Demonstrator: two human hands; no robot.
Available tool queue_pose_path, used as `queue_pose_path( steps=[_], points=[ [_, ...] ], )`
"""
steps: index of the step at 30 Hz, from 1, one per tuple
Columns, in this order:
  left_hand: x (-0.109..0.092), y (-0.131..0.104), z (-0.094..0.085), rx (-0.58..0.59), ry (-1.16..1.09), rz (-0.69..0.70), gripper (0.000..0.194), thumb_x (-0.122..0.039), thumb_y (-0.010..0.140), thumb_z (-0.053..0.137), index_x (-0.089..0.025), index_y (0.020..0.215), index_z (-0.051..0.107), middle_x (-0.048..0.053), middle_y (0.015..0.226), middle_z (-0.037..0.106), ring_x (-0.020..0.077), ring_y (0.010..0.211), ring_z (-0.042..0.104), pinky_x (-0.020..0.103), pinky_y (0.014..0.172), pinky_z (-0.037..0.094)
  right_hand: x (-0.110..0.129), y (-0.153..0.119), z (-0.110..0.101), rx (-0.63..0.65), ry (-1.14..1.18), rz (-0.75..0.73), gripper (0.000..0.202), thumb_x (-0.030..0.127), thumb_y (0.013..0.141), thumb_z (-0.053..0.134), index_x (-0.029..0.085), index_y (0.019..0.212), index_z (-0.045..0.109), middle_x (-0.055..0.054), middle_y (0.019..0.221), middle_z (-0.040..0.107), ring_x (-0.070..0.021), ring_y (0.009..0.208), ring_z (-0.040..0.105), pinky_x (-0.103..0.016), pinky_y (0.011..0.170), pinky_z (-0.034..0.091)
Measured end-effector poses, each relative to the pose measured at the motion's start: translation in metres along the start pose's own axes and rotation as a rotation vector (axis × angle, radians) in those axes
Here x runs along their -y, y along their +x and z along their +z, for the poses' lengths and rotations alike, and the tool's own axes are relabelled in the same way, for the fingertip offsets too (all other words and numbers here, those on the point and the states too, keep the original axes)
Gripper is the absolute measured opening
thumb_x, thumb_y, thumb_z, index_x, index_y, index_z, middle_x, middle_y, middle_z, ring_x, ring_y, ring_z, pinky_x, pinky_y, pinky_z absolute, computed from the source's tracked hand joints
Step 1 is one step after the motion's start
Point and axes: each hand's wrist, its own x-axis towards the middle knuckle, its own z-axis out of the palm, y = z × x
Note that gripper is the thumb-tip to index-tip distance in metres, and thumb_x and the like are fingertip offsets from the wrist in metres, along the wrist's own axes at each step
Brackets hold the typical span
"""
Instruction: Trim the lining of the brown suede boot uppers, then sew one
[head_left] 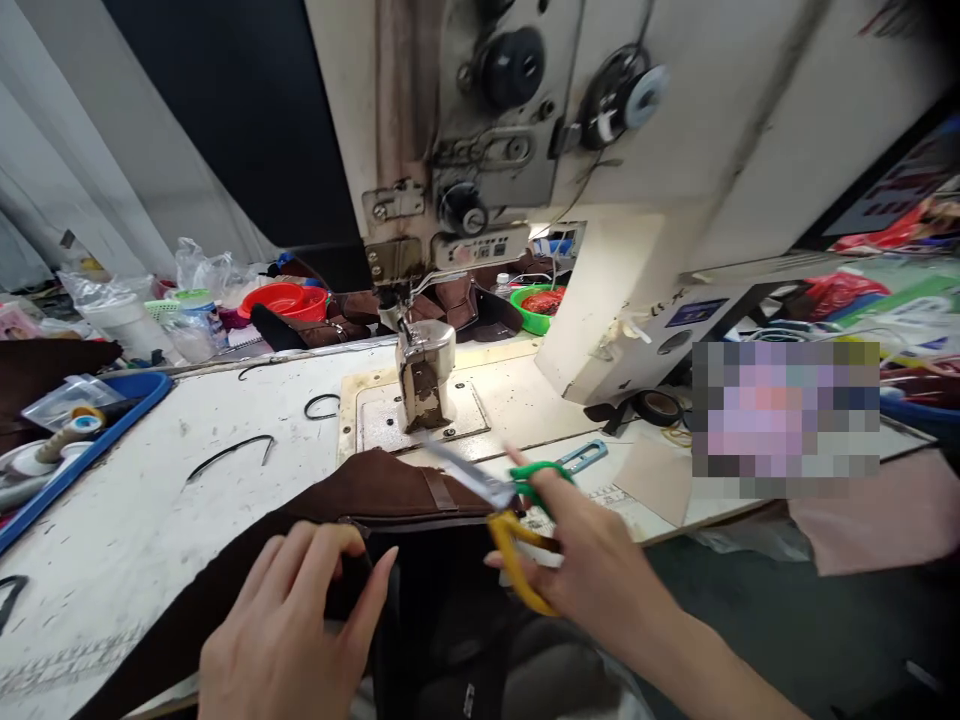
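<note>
My right hand [592,560] grips a pair of scissors [514,540] with one green and one yellow handle loop. Their blades are blurred and point left, towards the foot of the post-bed sewing machine [427,370]. Below them lies a dark brown fabric piece [375,478] with a black zipper-like edge and a dark inside, like part of a bag. My left hand [292,620] is curled over its near edge, thumb and forefinger around the dark material; the exact grip is partly hidden.
Black trimmed strips [232,455] lie on the white table [150,480]. On the left is a blue tray [142,400] with thread spools. To the right are a light blue snipper tool [585,456], a black tape roll [658,406] and a beige card [654,480]. Red basins [281,300] stand behind.
</note>
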Motion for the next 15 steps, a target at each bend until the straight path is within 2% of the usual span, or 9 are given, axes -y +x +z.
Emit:
queue_pose_path(
  steps=[2,4,5,8,10,11,14,15],
  points=[
    [0.005,0.017,-0.001,0.128,0.140,-0.045,0.017,-0.044,0.087,0.055,-0.027,0.088,0.054,-0.003,0.081,0.062,0.0129,0.062,0.060,0.022,0.050,0.035,0.008,0.019,0.012,0.024,0.042,-0.119,0.031,0.006,0.067,0.060,0.024,0.088,0.049,-0.001,0.081,0.066,-0.0194,0.070,0.064,-0.023,0.058,0.040],
    [0.015,0.031,-0.004,0.256,0.167,-0.116,0.017,-0.043,0.086,0.048,-0.027,0.085,0.051,-0.004,0.076,0.062,0.0121,0.053,0.058,0.023,0.046,0.036,0.014,0.032,0.020,0.017,0.094,-0.144,0.027,0.002,0.069,0.052,0.024,0.082,0.044,0.001,0.074,0.064,-0.0165,0.065,0.063,-0.021,0.055,0.038],
    [0.020,0.036,-0.007,0.264,0.156,-0.126,0.018,-0.044,0.085,0.046,-0.027,0.084,0.051,-0.004,0.073,0.062,0.0124,0.052,0.059,0.023,0.046,0.038,0.017,0.037,0.021,0.013,0.123,-0.138,0.025,0.003,0.072,0.050,0.025,0.083,0.043,0.002,0.073,0.063,-0.0150,0.063,0.062,-0.020,0.055,0.039],
    [0.031,0.043,-0.016,0.099,0.086,-0.102,0.025,-0.052,0.084,0.045,-0.029,0.090,0.055,-0.002,0.082,0.066,0.0143,0.061,0.066,0.023,0.049,0.045,0.022,0.045,0.010,0.022,0.224,-0.123,0.018,0.014,0.082,0.054,0.025,0.087,0.041,0.003,0.079,0.063,-0.0123,0.065,0.062,-0.018,0.059,0.044],
    [0.031,0.043,-0.018,-0.003,0.063,-0.073,0.031,-0.059,0.083,0.051,-0.031,0.096,0.057,-0.001,0.087,0.065,0.0147,0.063,0.066,0.023,0.051,0.048,0.024,0.048,0.000,0.036,0.274,-0.113,0.017,0.021,0.083,0.056,0.025,0.086,0.040,0.003,0.078,0.062,-0.0120,0.065,0.061,-0.018,0.059,0.044],
    [0.029,0.043,-0.018,0.019,0.075,-0.054,0.033,-0.060,0.081,0.054,-0.031,0.095,0.058,-0.001,0.088,0.065,0.0149,0.061,0.065,0.024,0.050,0.048,0.024,0.049,-0.004,0.045,0.290,-0.108,0.017,0.022,0.083,0.057,0.025,0.086,0.040,0.003,0.077,0.061,-0.0122,0.065,0.060,-0.019,0.060,0.045],
    [0.027,0.045,-0.020,0.263,0.085,-0.017,0.029,-0.056,0.079,0.058,-0.029,0.090,0.059,-0.001,0.084,0.066,0.0156,0.060,0.064,0.024,0.048,0.047,0.023,0.048,-0.008,0.072,0.317,-0.101,0.019,0.019,0.080,0.057,0.025,0.089,0.042,0.002,0.082,0.064,-0.0136,0.069,0.060,-0.020,0.064,0.046],
    [0.029,0.046,-0.022,0.308,0.065,-0.010,0.026,-0.053,0.081,0.056,-0.029,0.089,0.059,-0.002,0.083,0.067,0.0156,0.063,0.066,0.024,0.049,0.048,0.022,0.048,-0.008,0.078,0.323,-0.098,0.019,0.019,0.079,0.057,0.025,0.089,0.042,0.001,0.084,0.065,-0.0140,0.071,0.060,-0.021,0.065,0.046]
  ],
)
